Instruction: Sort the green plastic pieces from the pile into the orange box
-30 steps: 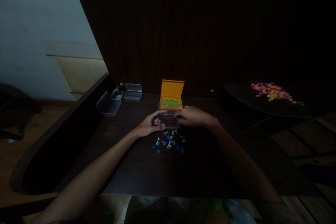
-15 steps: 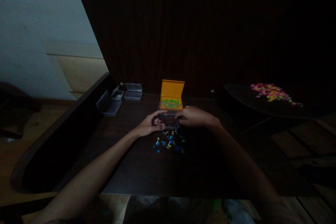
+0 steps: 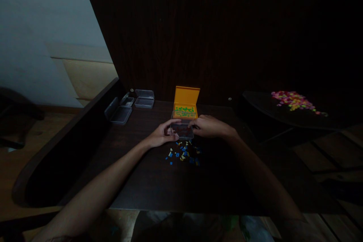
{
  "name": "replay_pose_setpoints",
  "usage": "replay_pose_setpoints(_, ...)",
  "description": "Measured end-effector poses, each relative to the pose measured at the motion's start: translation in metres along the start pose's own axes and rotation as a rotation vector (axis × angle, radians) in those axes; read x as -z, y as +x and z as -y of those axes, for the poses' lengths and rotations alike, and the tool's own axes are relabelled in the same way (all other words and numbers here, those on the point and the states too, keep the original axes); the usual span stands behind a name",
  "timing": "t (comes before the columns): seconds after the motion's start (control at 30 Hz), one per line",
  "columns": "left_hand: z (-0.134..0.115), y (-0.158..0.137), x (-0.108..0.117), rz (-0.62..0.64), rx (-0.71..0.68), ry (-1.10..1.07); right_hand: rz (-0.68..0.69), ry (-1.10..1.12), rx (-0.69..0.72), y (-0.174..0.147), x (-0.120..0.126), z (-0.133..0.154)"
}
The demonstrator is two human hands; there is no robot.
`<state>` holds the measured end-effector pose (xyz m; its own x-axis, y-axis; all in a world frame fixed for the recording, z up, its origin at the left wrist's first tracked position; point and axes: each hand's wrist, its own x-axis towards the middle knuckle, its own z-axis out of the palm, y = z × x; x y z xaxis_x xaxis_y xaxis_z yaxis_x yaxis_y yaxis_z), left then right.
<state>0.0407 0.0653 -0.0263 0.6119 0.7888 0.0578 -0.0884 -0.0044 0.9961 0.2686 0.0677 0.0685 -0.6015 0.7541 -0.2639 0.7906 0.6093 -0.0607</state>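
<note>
A clear plastic box (image 3: 185,136) with small dark red bits in it sits in front of me, its see-through lid raised on the far side. My left hand (image 3: 163,133) grips the box's left side, fingers over the far part and thumb along the near edge. At the right edge, my right hand (image 3: 208,126) is closed with curled fingers against the box; its fingertips are partly hidden. Close by on the near side lie loose blue and pale yellow pieces (image 3: 183,154). Just beyond, an orange box (image 3: 187,95) stands open with green pieces inside.
Open clear boxes (image 3: 120,115) (image 3: 144,102) stand at the back left of the dark table (image 3: 147,189). A raised side panel (image 3: 56,147) borders the left. Pink and yellow pieces (image 3: 295,100) lie on a dark surface at the right. A dark panel rises behind.
Both hands keep nearly the same place on the clear box. The view has shifted very slightly; the loose pieces look unmoved.
</note>
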Motion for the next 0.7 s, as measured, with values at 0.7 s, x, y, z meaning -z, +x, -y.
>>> replay_pose_setpoints(0.7, 0.0002, 0.0008, 0.0002, 0.018, -0.034, 0.022, 0.072, 0.062, 0.044, 0.0001, -0.0001, 0.001)
